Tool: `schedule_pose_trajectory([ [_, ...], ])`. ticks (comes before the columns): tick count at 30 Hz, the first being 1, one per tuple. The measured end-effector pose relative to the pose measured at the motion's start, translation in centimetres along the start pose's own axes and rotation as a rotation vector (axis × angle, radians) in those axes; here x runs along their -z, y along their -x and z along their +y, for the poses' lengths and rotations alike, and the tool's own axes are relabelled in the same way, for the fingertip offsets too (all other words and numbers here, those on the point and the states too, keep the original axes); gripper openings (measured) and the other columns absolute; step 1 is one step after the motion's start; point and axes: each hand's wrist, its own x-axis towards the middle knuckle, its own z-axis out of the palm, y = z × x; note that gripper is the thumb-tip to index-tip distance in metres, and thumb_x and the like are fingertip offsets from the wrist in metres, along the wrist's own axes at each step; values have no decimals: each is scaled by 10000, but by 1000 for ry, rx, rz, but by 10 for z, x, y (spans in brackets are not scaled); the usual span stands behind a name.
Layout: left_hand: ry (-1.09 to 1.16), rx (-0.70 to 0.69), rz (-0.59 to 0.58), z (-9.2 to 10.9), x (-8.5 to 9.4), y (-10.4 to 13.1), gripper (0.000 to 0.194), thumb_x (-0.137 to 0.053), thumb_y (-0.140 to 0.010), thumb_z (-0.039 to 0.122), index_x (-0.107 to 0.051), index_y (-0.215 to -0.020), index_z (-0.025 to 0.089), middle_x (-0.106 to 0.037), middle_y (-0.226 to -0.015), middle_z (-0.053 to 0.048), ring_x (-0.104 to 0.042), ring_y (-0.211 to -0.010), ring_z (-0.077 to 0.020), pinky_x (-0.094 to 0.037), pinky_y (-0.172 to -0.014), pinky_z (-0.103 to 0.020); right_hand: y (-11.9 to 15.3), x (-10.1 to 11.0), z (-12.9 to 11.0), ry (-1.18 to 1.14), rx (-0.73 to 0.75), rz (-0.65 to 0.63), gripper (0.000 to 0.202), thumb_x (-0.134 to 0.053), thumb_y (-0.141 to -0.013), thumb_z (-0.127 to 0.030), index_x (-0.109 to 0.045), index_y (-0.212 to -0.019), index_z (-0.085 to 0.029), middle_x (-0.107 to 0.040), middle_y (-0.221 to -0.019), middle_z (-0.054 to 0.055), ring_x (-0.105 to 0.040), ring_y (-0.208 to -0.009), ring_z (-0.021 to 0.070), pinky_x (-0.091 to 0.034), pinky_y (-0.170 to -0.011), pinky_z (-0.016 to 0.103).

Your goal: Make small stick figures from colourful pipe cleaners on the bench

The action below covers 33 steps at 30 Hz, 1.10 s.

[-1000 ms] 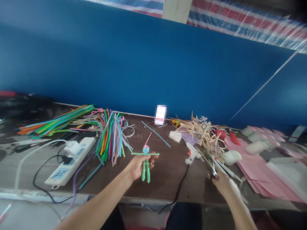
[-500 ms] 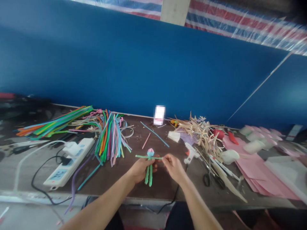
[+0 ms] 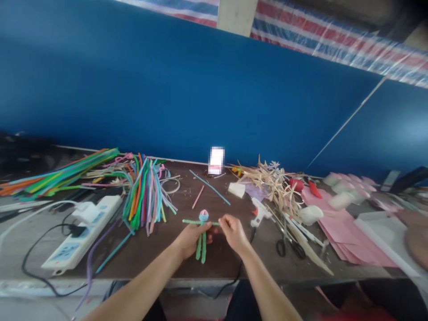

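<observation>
Green figure point(image 3: 203, 244) gripped by left hand point(image 3: 191, 240); right hand point(image 3: 234, 232), angled inward, pinches its arm point(image 3: 215, 224) (apparently the tip).

Left hand point(image 3: 190, 240): holds the green figure point(image 3: 203, 248) at its upper body, legs hanging down
Right hand point(image 3: 233, 232): pinches the end of the figure's nearer outstretched arm
Figure's head point(image 3: 203, 215): pink and blue, upright
Bench point(image 3: 140, 245): pink stem point(image 3: 198, 197) and blue stem point(image 3: 212, 189) beyond the figure
Left side: bundled colourful stems point(image 3: 145, 191), power strip point(image 3: 72, 247) with two plugs point(image 3: 85, 211)
Right side: glue gun point(image 3: 260, 213), black-handled scissors point(image 3: 281, 248), pink sheets point(image 3: 347, 236)
</observation>
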Motion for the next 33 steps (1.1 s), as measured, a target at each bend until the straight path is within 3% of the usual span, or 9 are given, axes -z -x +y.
schedule_pose_trajectory([
  [5, -36, -7, 0, -1, 0, -1, 136, -611, -713, 204, -624, -717, 69, -662, -663, -88, -537, -462, -92, -473, -485, -225, 7, 27, 8, 100, -46, -27, 403, -355, -817, -460, -454, -540, -186, -410, -446, -35, -426, -457, 107, -299, -471, 206],
  [6, -33, -26, 6, 0, 1, -1, 144, -617, -704, 210, -629, -729, 69, -666, -680, -92, -544, -476, -94, -476, -498, -229, 7, 38, 14, 192, -112, -10, 413, -334, -821, -480, -492, -575, -188, -456, -457, -21, -467, -474, 123, -321, -491, 215],
  [9, -51, -103, 18, 5, 5, 1, 185, -635, -677, 232, -648, -765, 71, -672, -720, -97, -554, -511, -97, -468, -521, -224, 8, 74, 35, 532, -463, 296, 396, -369, -773, -536, -555, -725, -190, -601, -663, 58, -578, -671, 204, -384, -593, 273],
  [13, -149, -170, -32, 13, 6, 4, 213, -652, -652, 263, -658, -742, 69, -668, -694, -90, -535, -482, -85, -423, -486, -202, 5, 98, 57, 563, -685, 330, 423, -483, -654, -579, -582, -698, -171, -632, -746, 144, -602, -754, 316, -413, -641, 392],
  [17, -119, -148, -63, 14, 3, 4, 238, -665, -634, 281, -645, -768, 86, -675, -740, -99, -559, -519, -109, -430, -505, -228, -1, 99, 63, 455, -692, 346, 340, -551, -604, -518, -537, -534, -186, -622, -632, 136, -609, -765, 332, -429, -650, 415],
  [20, -153, -174, -42, 14, 4, 3, 218, -687, -603, 262, -631, -732, 96, -654, -638, -63, -544, -497, -101, -415, -496, -221, 1, 100, 64, 285, -699, 348, 250, -548, -612, -415, -505, -511, -191, -566, -462, 70, -620, -585, 263, -455, -537, 348],
  [23, -231, -223, -34, 19, 10, 3, 184, -696, -583, 232, -620, -694, 106, -578, -491, -4, -510, -458, -86, -389, -481, -205, 13, 101, 63, 62, -666, 363, 208, -467, -658, -387, -501, -625, -185, -564, -482, 23, -580, -453, 171, -446, -432, 270],
  [30, -377, -338, -22, 31, 25, 2, 151, -674, -613, 234, -609, -696, 126, -524, -457, 28, -469, -446, -73, -339, -459, -190, 45, 73, 31, -296, -357, 355, 298, -513, -661, -389, -491, -872, -180, -463, -490, -74, -400, -330, 72, -333, -321, 184],
  [33, -354, -334, -1, 31, 27, 2, 173, -680, -608, 252, -602, -703, 130, -519, -475, 33, -463, -449, -70, -326, -455, -187, 51, 63, 14, -177, -228, 288, 302, -542, -665, -320, -513, -925, -170, -533, -550, -41, -419, -358, 78, -352, -348, 192],
])
